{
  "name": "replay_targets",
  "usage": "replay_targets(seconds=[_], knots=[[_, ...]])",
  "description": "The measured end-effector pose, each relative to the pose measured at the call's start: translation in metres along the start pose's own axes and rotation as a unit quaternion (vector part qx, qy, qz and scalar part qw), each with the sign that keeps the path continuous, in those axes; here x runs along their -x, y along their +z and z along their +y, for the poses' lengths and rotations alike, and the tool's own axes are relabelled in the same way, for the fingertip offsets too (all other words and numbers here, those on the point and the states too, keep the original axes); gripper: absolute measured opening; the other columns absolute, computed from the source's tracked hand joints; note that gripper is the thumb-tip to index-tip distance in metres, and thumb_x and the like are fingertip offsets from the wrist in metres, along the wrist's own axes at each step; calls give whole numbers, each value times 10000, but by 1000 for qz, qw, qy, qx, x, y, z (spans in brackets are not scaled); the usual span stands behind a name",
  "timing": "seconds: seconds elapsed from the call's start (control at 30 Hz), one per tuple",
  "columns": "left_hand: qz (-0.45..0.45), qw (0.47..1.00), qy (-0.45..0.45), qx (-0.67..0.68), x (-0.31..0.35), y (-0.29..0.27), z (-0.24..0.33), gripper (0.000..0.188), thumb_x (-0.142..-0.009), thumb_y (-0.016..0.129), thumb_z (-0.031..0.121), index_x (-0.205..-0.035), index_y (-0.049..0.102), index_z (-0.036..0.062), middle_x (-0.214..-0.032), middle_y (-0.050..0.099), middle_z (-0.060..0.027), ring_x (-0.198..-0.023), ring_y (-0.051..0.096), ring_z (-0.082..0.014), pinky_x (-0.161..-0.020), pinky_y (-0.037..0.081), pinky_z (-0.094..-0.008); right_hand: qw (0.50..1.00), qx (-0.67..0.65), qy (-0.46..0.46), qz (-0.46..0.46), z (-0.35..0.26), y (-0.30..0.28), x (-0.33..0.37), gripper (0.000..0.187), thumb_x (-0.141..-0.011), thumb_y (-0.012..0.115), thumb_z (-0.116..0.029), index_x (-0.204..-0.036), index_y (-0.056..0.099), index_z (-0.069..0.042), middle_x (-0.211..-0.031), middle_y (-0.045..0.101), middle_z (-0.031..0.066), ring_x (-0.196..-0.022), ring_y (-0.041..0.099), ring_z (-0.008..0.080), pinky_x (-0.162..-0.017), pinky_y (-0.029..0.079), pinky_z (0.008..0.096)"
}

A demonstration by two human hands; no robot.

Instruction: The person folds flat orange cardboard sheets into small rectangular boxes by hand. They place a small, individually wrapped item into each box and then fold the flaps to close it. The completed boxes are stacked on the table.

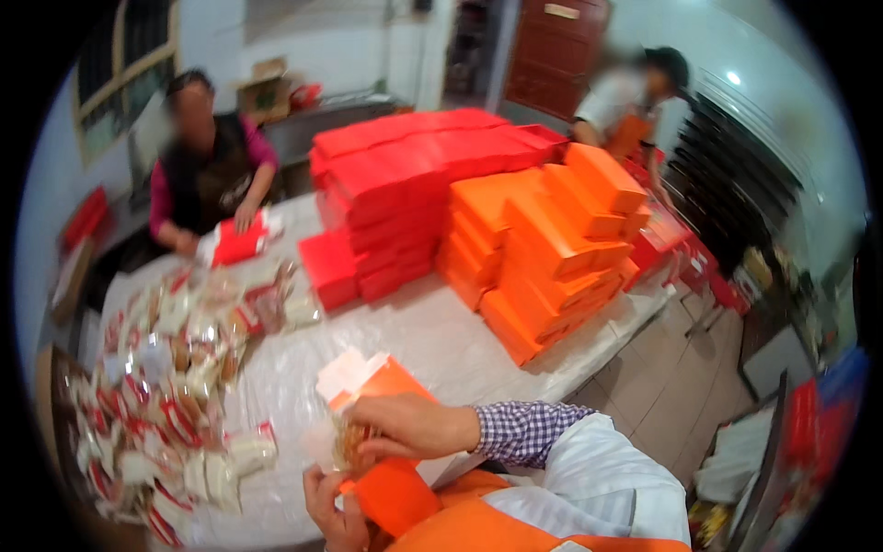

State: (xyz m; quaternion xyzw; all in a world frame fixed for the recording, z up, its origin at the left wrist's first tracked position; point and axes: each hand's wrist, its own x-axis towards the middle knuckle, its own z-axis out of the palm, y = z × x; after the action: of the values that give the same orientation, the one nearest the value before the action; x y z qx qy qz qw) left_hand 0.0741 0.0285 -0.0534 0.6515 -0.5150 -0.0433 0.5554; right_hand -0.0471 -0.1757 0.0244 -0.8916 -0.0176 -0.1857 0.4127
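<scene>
An open orange carton [397, 497] with white inner flaps lies against my front at the table's near edge. My right hand [409, 425] reaches over it, fingers closed on a clear-wrapped packet [349, 443] with brownish contents. At the carton's near left side, my left hand [336, 509] pinches its edge between thumb and fingers. Part of the carton is hidden under my right hand. To the left lies a wide heap of clear-wrapped packets [179, 391], pale and brown with red parts.
Stacked red boxes [395, 184] and orange boxes [543, 248] stand on the covered table [405, 317]. Across at the left, a person [212, 156] handles a red carton [241, 241]. Another person [635, 110] stands behind the stacks at right, near more red boxes [658, 244].
</scene>
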Motion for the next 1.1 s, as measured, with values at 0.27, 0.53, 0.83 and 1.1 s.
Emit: replay_targets(seconds=[0.27,0.53,0.83,1.1], knots=[[-75,993,88,32,-8,22,49,228,-892,601,238,-1000,661,46,-962,554,-192,-885,538,-347,-811,447,-446,999,31,7,-27,-19,-24,63,252,-972,644,-247,-1105,526,-69,-994,588,134,-861,613,342,-720,495,422],[-105,992,63,36,5,19,73,203,-906,581,184,-1022,654,35,-982,575,-183,-903,561,-334,-828,460,-437,987,88,-130,39,-26,-6,84,106,-938,612,-147,-940,601,-42,-923,610,146,-841,609,339,-704,490,410],[-93,995,-9,17,14,17,57,222,-879,604,94,-1086,638,20,-1061,585,-185,-946,575,-319,-833,493,-390,986,119,-117,-9,-17,-1,79,215,-937,647,-293,-921,733,-97,-981,603,85,-960,550,294,-888,428,422],[-42,994,-27,92,22,10,53,245,-944,617,193,-1116,639,20,-1129,559,-151,-904,566,-200,-747,486,-297,977,45,-53,201,-13,6,79,220,-927,619,-170,-1105,674,-54,-1056,659,113,-1058,587,265,-918,470,394]])
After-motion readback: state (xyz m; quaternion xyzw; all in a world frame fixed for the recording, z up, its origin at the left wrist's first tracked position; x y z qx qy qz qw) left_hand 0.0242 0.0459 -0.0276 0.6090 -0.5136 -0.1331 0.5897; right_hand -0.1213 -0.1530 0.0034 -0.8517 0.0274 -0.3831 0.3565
